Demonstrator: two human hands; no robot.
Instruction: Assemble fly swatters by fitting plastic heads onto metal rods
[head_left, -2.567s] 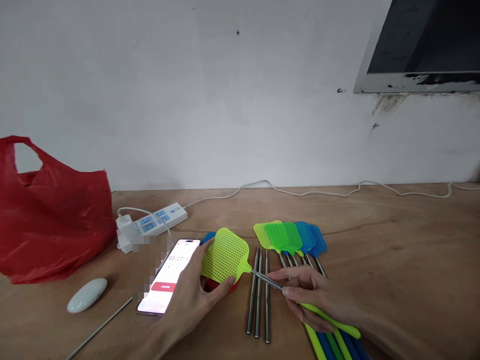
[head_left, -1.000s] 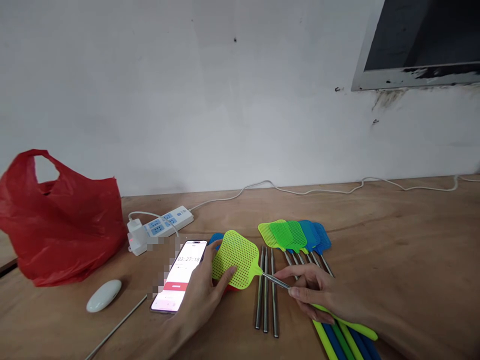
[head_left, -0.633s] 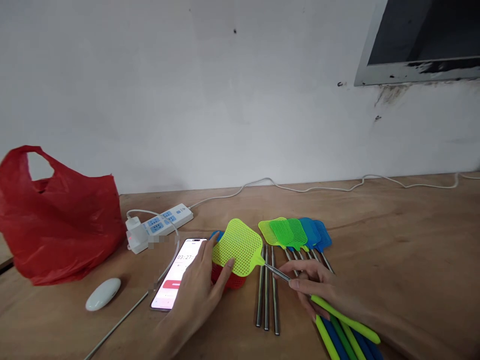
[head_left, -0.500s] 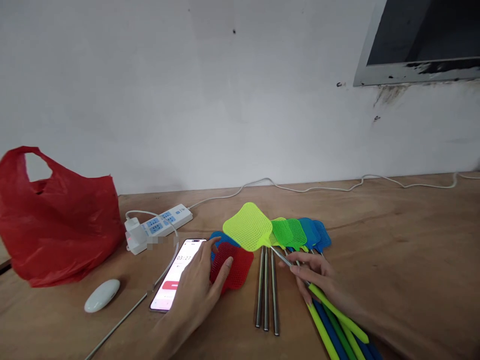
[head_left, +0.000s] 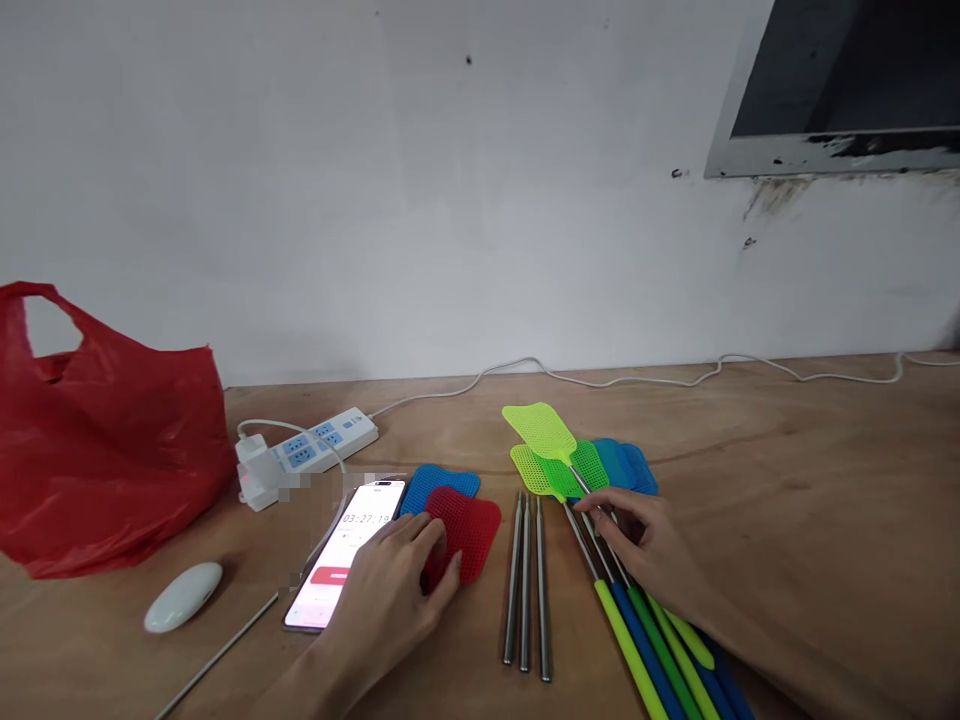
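My right hand (head_left: 649, 540) pinches the metal shaft of a yellow-green fly swatter (head_left: 541, 432), its mesh head raised over the other swatters. Beneath it several fly swatters lie fanned out, with a green head (head_left: 592, 468), blue heads (head_left: 637, 470) and coloured grips (head_left: 660, 650). My left hand (head_left: 397, 570) rests with bent fingers and thumb at the left edge of a red swatter head (head_left: 476, 535). Part of that head is hidden by the fingers. A blue swatter head (head_left: 442, 485) lies partly under the red one. Three bare metal rods (head_left: 526, 590) lie side by side between my hands.
A lit phone (head_left: 375, 510) showing a timer lies beside my left hand. Behind it are a power strip (head_left: 330, 440) with a plugged charger and cable. A white oval object (head_left: 184, 597) and a red plastic bag (head_left: 112, 450) are at left. A wall stands behind the table.
The yellow-green swatter has moved right and down towards the other swatters, still in my right hand. My left fingers have bent and drawn in at the red head's edge.
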